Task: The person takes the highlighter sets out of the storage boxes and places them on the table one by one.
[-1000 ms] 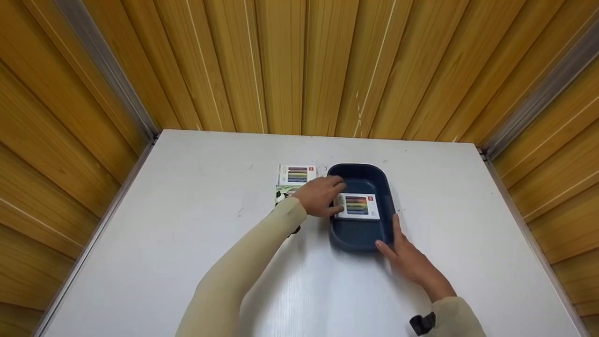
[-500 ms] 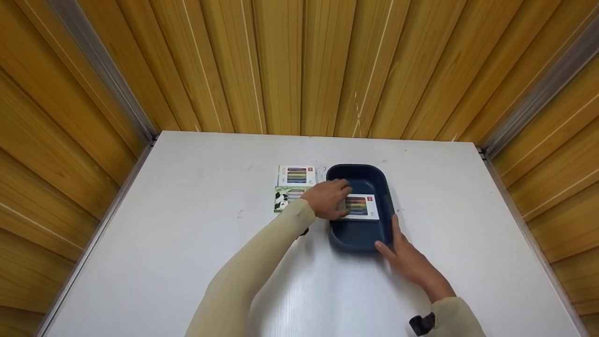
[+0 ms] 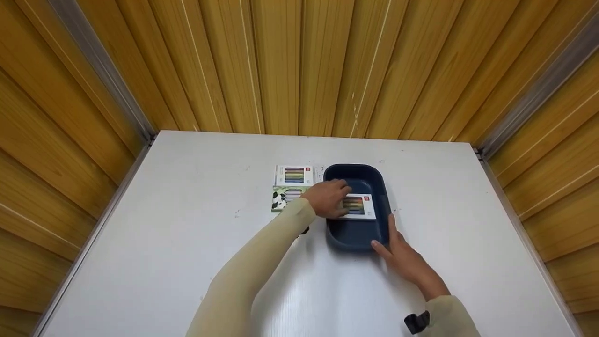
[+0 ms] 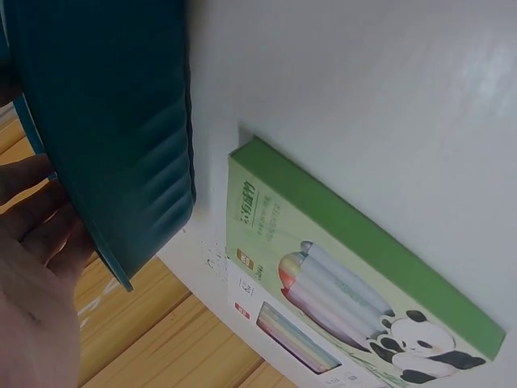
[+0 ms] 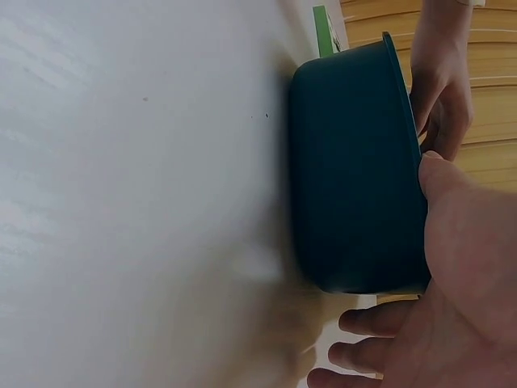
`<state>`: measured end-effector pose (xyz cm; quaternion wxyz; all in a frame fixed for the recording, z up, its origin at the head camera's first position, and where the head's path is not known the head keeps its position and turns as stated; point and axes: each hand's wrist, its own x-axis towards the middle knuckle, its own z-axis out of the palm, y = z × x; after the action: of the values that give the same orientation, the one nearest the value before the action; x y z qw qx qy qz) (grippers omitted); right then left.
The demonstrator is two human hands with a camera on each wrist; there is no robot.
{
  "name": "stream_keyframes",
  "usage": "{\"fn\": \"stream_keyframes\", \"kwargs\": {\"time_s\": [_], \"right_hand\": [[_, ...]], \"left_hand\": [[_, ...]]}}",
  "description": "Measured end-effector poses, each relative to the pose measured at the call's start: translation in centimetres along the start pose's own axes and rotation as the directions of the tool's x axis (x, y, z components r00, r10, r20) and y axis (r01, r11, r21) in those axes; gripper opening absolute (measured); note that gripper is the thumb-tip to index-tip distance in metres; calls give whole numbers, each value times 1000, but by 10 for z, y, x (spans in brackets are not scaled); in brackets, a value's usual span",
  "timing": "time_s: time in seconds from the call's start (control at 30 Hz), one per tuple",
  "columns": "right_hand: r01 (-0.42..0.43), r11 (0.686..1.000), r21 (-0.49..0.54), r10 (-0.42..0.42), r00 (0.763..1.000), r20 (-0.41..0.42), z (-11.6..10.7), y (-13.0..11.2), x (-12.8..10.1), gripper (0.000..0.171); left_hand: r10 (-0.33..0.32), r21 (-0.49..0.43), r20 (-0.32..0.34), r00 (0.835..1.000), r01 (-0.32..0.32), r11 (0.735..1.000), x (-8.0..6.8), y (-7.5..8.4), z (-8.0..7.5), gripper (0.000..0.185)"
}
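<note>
In the head view a deep dark-blue bin (image 3: 353, 236) stands on the white table. Across its middle lies a flat white box of coloured pens (image 3: 368, 208), with a window showing the pens. My left hand (image 3: 326, 199) reaches over the bin's left rim and grips the left end of this box, fingers at the far edge, thumb at the near one. My right hand (image 3: 405, 257) braces the near right corner, index finger straight along the outer wall and thumb at the rim. From the right wrist, several fingers (image 5: 367, 356) stretch out straight below the bin (image 5: 359, 170).
Left of the bin lie two more flat boxes, a white one (image 3: 281, 175) with a pen window at the back and a green one with pandas (image 4: 347, 275) in front of it. Wood-pattern panels (image 3: 281, 65) rise behind the table (image 3: 196, 210) and at both sides.
My left hand has slid right, farther over the box in the bin, uncovering more of the panda box. The bin and my right hand have hardly moved.
</note>
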<state>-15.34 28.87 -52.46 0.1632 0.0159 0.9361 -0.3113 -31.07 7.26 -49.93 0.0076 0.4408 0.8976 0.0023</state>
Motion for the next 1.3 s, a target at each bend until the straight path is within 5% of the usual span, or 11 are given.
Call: {"fn": "stream_keyframes", "kwargs": {"time_s": [0.4, 1.3], "right_hand": [[-13, 1000, 5, 13, 1000, 13, 0, -5, 0, 94], [-13, 1000, 21, 13, 1000, -7, 0, -5, -4, 92]], "left_hand": [[-40, 17, 81, 996, 39, 999, 3, 2, -2, 64], [-57, 56, 111, 992, 51, 997, 12, 11, 6, 60]]}}
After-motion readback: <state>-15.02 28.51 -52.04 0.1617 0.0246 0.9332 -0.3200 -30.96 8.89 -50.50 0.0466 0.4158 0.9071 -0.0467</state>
